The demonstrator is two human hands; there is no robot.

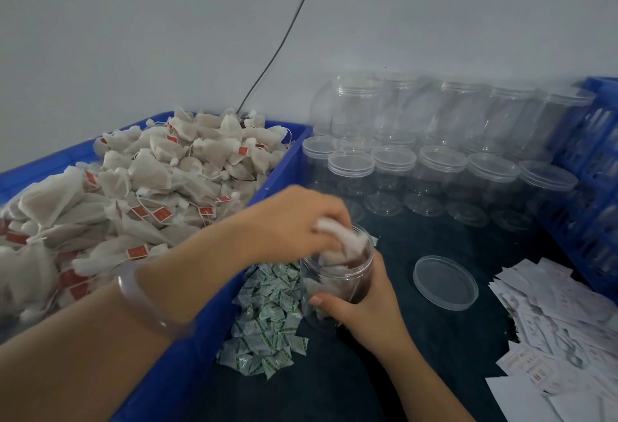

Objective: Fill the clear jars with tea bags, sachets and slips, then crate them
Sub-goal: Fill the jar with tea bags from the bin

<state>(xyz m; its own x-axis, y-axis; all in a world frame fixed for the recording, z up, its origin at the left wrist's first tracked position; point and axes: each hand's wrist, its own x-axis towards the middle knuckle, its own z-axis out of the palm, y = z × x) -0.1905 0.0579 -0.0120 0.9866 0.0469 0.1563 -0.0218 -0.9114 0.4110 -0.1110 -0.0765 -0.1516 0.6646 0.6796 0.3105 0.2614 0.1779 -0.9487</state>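
An open clear jar (pixel 331 291) stands on the dark table, with a few tea bags inside. My right hand (pixel 364 301) grips its side from the right. Above the jar's mouth, my left hand (pixel 294 221) is closed on white tea bags (pixel 341 237) that reach into the opening. The jar's clear lid (pixel 444 283) lies flat to the right. A blue bin (pixel 284 167) on the left is heaped with tea bags (pixel 133 194) bearing red tags. Green-and-white sachets (pixel 267 314) lie piled left of the jar. White paper slips (pixel 561 324) are spread at the right.
Stacked, lidded empty jars (pixel 441 150) fill the back of the table against the grey wall. A blue crate (pixel 598 167) holding jars stands at the far right. A black cable (pixel 284 37) runs down the wall behind the bin. A pale bangle (pixel 140 298) circles my left wrist.
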